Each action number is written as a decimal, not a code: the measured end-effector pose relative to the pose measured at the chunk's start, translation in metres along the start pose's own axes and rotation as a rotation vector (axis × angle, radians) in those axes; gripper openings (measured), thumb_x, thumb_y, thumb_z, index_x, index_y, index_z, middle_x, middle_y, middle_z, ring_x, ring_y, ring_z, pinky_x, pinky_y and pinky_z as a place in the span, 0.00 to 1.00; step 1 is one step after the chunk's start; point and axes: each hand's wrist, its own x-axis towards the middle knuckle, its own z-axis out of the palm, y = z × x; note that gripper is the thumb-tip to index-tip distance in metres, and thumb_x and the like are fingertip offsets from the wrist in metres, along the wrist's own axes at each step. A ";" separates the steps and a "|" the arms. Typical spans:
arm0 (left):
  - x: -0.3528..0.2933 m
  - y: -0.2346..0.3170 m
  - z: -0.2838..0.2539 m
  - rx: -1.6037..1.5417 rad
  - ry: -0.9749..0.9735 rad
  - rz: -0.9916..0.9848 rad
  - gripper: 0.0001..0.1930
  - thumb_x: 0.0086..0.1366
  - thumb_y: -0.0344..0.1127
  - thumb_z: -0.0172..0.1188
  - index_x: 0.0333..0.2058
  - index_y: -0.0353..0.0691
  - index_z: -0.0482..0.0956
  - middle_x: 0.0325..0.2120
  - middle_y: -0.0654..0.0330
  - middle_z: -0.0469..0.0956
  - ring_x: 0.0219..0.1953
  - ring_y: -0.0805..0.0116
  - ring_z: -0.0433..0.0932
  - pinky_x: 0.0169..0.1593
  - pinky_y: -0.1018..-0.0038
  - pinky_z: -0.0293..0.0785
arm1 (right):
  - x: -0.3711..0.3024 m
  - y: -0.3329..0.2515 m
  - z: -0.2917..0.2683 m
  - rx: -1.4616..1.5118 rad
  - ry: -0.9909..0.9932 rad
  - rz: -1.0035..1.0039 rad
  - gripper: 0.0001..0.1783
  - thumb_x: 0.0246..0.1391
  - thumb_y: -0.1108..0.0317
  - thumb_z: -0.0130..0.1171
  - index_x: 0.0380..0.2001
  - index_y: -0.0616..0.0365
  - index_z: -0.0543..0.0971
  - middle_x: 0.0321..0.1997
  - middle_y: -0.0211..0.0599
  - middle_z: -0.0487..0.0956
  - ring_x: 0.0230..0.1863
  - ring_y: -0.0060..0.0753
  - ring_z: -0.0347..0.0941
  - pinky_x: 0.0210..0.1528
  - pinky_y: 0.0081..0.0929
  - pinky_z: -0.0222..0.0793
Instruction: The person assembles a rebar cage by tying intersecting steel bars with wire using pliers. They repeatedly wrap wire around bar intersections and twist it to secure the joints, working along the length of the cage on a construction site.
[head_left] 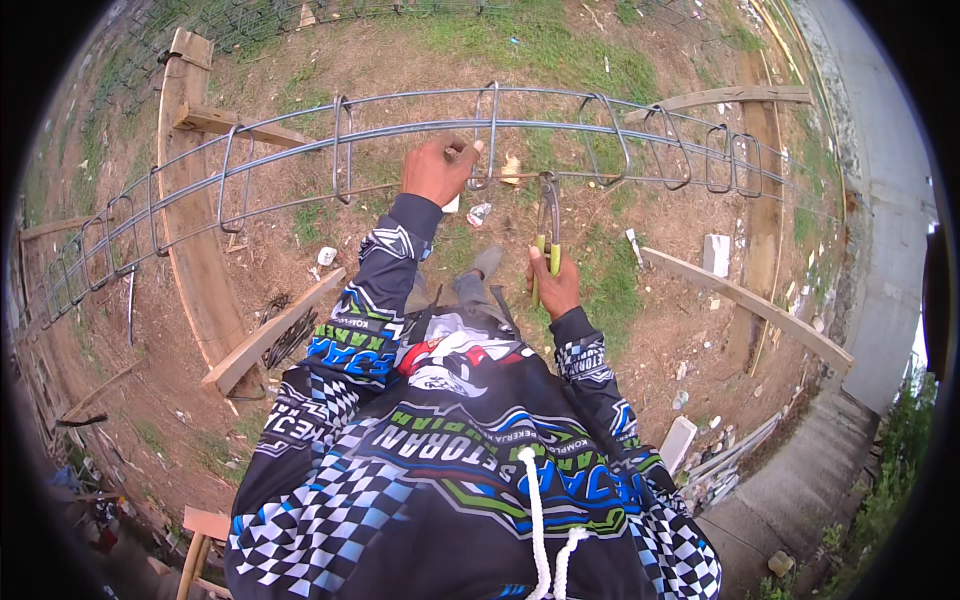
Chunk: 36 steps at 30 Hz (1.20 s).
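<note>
Printed lettering on the person's dark long-sleeved top (440,520), the only legible text I can make out: across the chest run slanted block capitals in white, green and blue, with smaller white words among them. Left sleeve (355,345): large blue and green capitals over the forearm, white letters nearer the elbow; right sleeve (589,370): small white capitals close to the cuff. Any print on the small crumpled wrapper (479,214) lying on the ground (690,235) is too small to read.
</note>
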 end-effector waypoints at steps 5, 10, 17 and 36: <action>0.061 -0.018 0.052 0.392 -0.460 -0.097 0.32 0.58 0.67 0.53 0.29 0.37 0.83 0.18 0.48 0.80 0.31 0.54 0.81 0.40 0.59 0.76 | 0.029 0.040 0.035 -0.461 0.179 -0.284 0.19 0.58 0.53 0.57 0.33 0.61 0.75 0.21 0.51 0.75 0.27 0.57 0.75 0.29 0.41 0.68; 0.074 -0.021 0.058 0.428 -0.717 0.263 0.26 0.58 0.57 0.59 0.35 0.34 0.80 0.19 0.49 0.79 0.29 0.51 0.81 0.38 0.59 0.77 | 0.030 0.041 0.043 -0.219 0.228 -0.300 0.20 0.58 0.50 0.56 0.38 0.59 0.76 0.27 0.58 0.77 0.33 0.64 0.74 0.32 0.49 0.67; 0.072 -0.032 0.059 0.294 -0.652 0.157 0.26 0.67 0.52 0.49 0.25 0.32 0.81 0.17 0.51 0.81 0.24 0.60 0.81 0.33 0.64 0.75 | 0.030 0.039 0.018 -0.548 0.049 -0.258 0.23 0.58 0.47 0.55 0.42 0.58 0.77 0.24 0.53 0.77 0.30 0.54 0.77 0.34 0.44 0.70; -0.001 -0.023 -0.015 -0.026 -0.061 -0.084 0.17 0.65 0.43 0.56 0.38 0.34 0.83 0.18 0.59 0.76 0.22 0.74 0.74 0.26 0.73 0.67 | 0.079 -0.112 -0.033 -0.074 0.343 -0.527 0.15 0.60 0.58 0.57 0.44 0.55 0.77 0.45 0.41 0.79 0.40 0.35 0.78 0.33 0.31 0.76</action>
